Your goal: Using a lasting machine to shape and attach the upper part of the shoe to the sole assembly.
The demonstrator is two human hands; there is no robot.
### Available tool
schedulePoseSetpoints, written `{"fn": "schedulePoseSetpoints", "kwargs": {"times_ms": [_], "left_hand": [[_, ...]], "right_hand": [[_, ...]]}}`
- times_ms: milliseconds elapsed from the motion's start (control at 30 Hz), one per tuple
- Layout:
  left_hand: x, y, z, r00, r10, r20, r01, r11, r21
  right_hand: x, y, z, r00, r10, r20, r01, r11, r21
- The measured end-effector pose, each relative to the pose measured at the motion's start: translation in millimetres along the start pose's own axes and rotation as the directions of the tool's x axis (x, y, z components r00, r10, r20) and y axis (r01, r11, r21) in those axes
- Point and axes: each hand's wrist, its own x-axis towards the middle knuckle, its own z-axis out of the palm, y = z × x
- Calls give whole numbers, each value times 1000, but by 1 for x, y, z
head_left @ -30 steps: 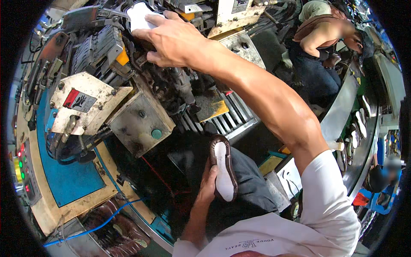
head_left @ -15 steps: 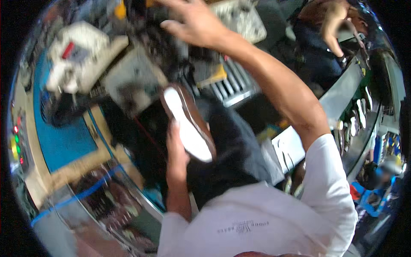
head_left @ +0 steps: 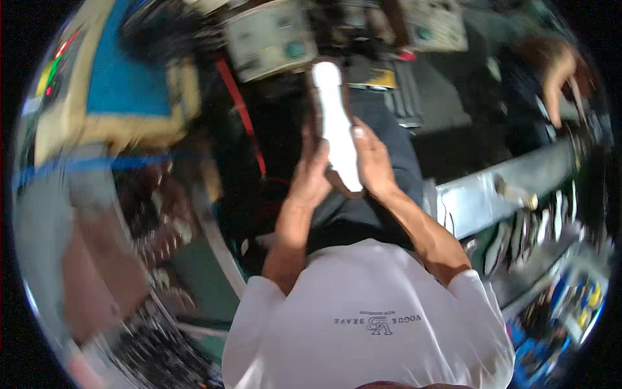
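Over the lap, two hands, left (head_left: 312, 178) and right (head_left: 372, 162), gripping one brown shoe (head_left: 337, 126), white sole up.

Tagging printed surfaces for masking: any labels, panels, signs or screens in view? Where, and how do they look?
Control panel with red, yellow and green lights: far left edge, narrow, blurred.
Pale grey machine plate with a green round button: top centre, rectangular.
Yellow label strip: beside the white-soled brown shoe, small.
No screens.
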Motion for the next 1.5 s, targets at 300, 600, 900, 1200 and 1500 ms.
{"fn": "schedulePoseSetpoints", "kwargs": {"times_ms": [300,600,900,1200,1500], "left_hand": [[-190,10,-173,871,-15,-491,-167,930,-326],[-415,56,-397,147,599,-787,789,409,458],[-499,59,-558,197,578,-792,976,-189,105],[-498,99,-639,68,489,-870,989,-148,-6],[-527,143,-713,-37,494,-869,992,-88,-93]], "right_hand": [[-55,-5,48,701,164,694,70,953,-296],[-22,38,-7,851,116,513,60,948,-313],[-4,37,16,863,167,476,55,907,-418],[-2,18,81,827,188,530,141,843,-519],[20,14,77,831,245,500,-48,926,-375]]}}
